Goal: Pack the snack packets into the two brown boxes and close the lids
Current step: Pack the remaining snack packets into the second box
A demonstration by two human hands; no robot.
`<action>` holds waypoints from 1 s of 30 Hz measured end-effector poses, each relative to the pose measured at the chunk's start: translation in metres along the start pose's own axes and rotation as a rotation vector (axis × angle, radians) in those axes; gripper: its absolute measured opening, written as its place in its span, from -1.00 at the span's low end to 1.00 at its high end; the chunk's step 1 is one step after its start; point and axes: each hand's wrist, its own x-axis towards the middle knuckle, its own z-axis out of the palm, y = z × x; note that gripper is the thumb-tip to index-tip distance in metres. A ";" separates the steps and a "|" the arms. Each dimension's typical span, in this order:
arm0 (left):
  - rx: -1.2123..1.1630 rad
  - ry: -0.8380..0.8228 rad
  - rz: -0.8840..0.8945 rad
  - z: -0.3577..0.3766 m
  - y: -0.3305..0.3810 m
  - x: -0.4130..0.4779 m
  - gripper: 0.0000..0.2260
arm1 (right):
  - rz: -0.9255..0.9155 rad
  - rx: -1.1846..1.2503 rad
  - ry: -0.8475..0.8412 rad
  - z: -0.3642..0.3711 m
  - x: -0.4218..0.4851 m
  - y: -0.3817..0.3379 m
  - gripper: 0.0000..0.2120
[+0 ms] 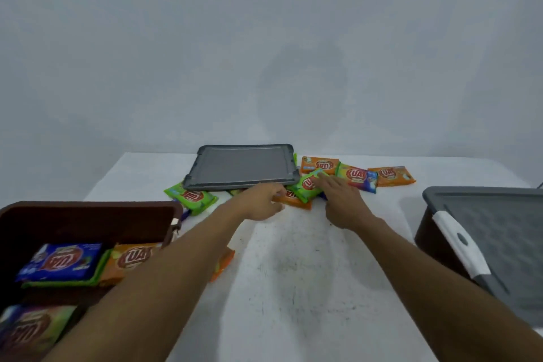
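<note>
An open brown box (88,211) at the near left holds several snack packets, a blue one (63,261) on top. A second brown box (435,232) at the right is covered by a grey lid (499,232) with a white latch. Loose packets lie at the table's far middle. My left hand (263,200) pinches the edge of an orange packet (293,200). My right hand (342,200) lies with straight fingers on a green packet (307,185) that rests on top of the orange one.
A loose grey lid (241,166) lies flat at the back, partly over a green packet (191,195). More orange and multicoloured packets (357,176) sit behind my right hand. Another orange packet (223,263) peeks from under my left forearm. The white table (293,273) ends at a wall.
</note>
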 end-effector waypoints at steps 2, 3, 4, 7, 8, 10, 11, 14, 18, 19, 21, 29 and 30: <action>-0.067 0.028 -0.046 0.017 0.001 0.010 -0.67 | -0.036 -0.019 -0.046 0.006 0.010 0.004 -0.30; -0.085 0.038 -0.066 0.026 0.000 0.013 -0.64 | -0.039 -0.025 -0.036 0.010 0.013 0.008 -0.30; -0.094 0.065 -0.081 0.033 0.000 0.016 -0.62 | -0.039 -0.039 -0.003 0.014 0.014 0.013 -0.34; -0.105 0.221 -0.090 0.046 -0.004 0.020 -0.63 | -0.058 -0.063 0.093 0.017 0.016 0.022 -0.51; -0.103 0.251 -0.086 0.049 -0.005 0.021 -0.64 | -0.071 -0.028 0.114 0.017 0.018 0.024 -0.56; -0.065 0.270 -0.087 0.053 -0.004 0.024 -0.69 | -0.103 0.074 0.113 0.014 0.020 0.025 -0.64; -0.019 0.264 -0.098 0.054 -0.003 0.025 -0.70 | -0.113 0.126 0.085 0.013 0.020 0.024 -0.65; 0.049 0.247 -0.086 0.054 -0.004 0.026 -0.69 | -0.084 0.206 0.003 0.011 0.017 0.024 -0.54; -0.008 0.188 -0.041 0.049 -0.004 0.022 -0.85 | -0.061 0.156 -0.077 0.017 0.007 0.028 -0.42; -0.016 0.179 -0.062 0.050 -0.003 0.021 -0.91 | -0.057 0.191 -0.079 0.018 0.005 0.029 -0.45; -0.073 0.178 -0.127 0.049 -0.002 0.019 -0.88 | -0.038 0.304 -0.091 0.016 0.002 0.028 -0.57; -0.275 -0.144 -0.356 0.019 0.008 0.001 -0.54 | 0.019 0.522 -0.209 -0.013 -0.017 0.023 -0.64; -0.348 -0.168 -0.380 0.014 0.009 -0.003 -0.60 | 0.026 0.579 -0.221 -0.016 -0.021 0.020 -0.69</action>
